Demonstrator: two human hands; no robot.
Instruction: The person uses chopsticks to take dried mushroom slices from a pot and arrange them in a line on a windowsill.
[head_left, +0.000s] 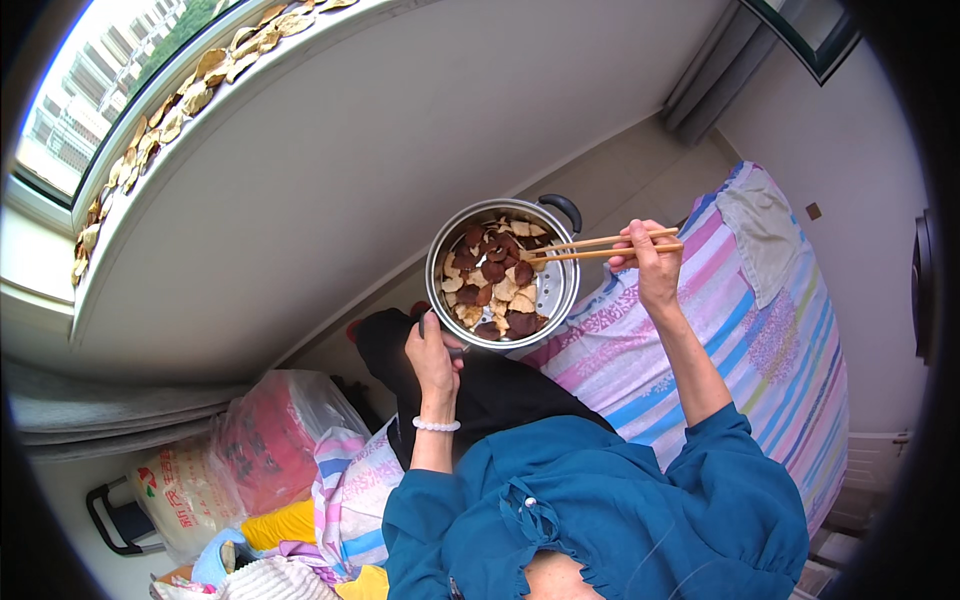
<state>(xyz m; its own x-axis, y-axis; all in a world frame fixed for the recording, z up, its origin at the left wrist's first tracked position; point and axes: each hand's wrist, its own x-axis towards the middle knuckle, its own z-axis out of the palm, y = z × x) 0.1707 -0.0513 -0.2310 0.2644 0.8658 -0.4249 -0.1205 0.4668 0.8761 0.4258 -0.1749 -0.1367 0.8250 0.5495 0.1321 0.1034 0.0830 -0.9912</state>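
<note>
A round stainless-steel steamer pot (433, 279) with a perforated bottom is held above my lap. My left hand (433, 356) grips its near black handle. The far black handle (562, 208) is free. Inside lie dried slices, some pale and some dark reddish brown (493, 271), with bare metal showing at the right. My right hand (649, 262) holds a pair of wooden chopsticks (600, 247), whose tips reach in among the slices near the pot's right side. Whether the tips pinch a slice I cannot tell.
More dried slices (196, 97) line the curved windowsill at the upper left. A striped sheet (675, 360) covers the surface beside me, with a grey cloth (761, 232) on it. Plastic bags (262, 427) and folded fabrics (281, 525) are at the lower left. Grey curtains (709, 75) hang beyond.
</note>
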